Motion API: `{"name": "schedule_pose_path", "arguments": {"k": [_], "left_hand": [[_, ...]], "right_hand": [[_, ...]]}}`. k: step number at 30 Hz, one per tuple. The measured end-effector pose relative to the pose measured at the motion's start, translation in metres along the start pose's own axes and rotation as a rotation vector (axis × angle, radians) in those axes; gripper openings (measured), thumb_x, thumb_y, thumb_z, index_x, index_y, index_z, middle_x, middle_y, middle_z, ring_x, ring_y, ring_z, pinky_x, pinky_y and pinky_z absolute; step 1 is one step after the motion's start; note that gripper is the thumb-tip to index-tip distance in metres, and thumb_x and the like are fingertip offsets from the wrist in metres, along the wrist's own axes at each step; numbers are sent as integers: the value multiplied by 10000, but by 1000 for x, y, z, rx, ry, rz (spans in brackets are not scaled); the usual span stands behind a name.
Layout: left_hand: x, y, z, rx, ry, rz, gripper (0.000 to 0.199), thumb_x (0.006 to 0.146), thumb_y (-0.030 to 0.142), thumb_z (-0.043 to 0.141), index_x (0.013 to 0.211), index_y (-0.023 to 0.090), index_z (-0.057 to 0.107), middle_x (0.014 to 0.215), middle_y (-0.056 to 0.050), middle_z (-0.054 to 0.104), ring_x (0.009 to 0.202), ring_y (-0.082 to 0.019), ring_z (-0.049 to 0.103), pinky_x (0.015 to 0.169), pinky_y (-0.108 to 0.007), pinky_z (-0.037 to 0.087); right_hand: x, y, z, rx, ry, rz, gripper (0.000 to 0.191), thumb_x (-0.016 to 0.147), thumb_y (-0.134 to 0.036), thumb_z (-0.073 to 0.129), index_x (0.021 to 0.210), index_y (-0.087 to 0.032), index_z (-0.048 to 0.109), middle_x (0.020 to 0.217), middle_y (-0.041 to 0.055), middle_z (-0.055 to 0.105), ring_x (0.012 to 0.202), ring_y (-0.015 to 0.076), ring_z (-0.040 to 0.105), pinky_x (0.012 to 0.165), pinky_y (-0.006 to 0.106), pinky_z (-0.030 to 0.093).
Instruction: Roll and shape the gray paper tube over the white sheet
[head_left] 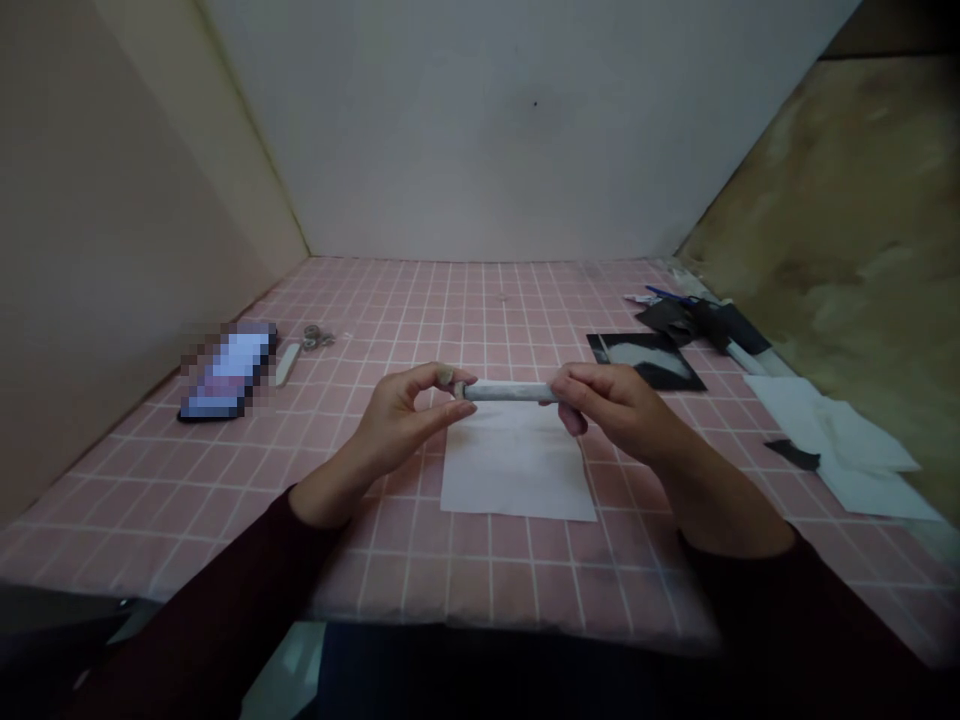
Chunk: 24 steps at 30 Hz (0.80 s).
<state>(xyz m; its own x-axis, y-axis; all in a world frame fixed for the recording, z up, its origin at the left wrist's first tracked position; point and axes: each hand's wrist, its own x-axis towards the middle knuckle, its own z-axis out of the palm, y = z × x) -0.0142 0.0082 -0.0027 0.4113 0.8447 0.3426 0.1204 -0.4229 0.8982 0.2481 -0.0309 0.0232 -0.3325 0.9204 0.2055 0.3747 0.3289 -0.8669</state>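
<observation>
A pale grey tube (511, 391) lies level between my two hands, above a white paper sheet (517, 465). My left hand (412, 410) pinches its left end, where a small brownish piece shows between thumb and fingers. At the tube's right end, my right hand (600, 398) is closed round it with thumb and fingers. The sheet lies flat on the pink checked tablecloth (390, 560).
A phone (229, 375) lies at left, beside a white strip (287, 364) and small metal rings (315, 338). At right are a black sheet with white dust (649, 360), dark scraps (667, 320), a blue pen (667, 293) and white papers (847, 440). Walls enclose the table's back and sides.
</observation>
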Motion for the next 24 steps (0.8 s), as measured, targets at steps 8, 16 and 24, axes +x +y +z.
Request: {"name": "schedule_pose_path", "arguments": {"k": [8,16,24], "left_hand": [[2,4,-1,-180,-59,-132,207,770,257,776,965,198,743,941,-30,741,881,-167,677,846,-322,538],[3,-2,-2,-212,-68,-160,239,747,239,791,980,208,751,960,-25,731,912,-163,666,895,-331,515],[3,-3,-1,-218,-41,-183,240,726,230,802,962,214,765,945,-23,749,872,-152,679,853,-317,545]], "right_hand": [[-4,-3,1,-242,97,-169,243,973,-338,535,821,-174,633,699,2,632,629,111,561,600,246,407],[-5,1,1,-320,54,-207,207,976,-309,548,1036,-191,707,832,24,735,695,130,645,620,245,453],[-4,4,5,-334,115,-274,204,966,-270,569,1097,-196,707,1032,73,759,906,185,697,768,305,520]]}}
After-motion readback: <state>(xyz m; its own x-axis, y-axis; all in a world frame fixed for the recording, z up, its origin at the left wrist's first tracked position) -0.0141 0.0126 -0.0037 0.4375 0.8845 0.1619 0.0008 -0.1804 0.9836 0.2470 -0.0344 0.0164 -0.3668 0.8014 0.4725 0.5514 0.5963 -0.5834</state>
